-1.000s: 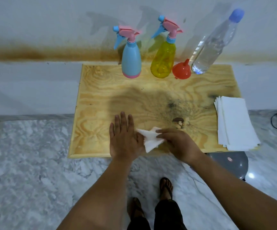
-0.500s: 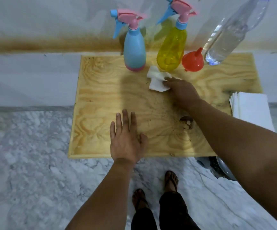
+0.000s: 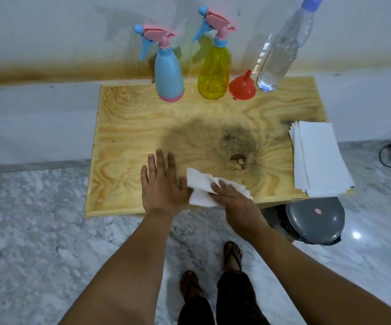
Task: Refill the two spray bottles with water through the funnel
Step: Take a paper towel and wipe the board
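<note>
Bottles (image 3: 169, 73) are stood capped at the board's (image 3: 124, 127) far edge, beside the funnel (image 3: 242, 86) and water (image 3: 278, 57), leaving the middle free. At the near edge, a tissue (image 3: 201, 187) is pressed flat under the right hand's (image 3: 234, 202) straight fingers; the left hand (image 3: 162, 186) is laid flat, fingers slightly apart, bracing the board.
</note>
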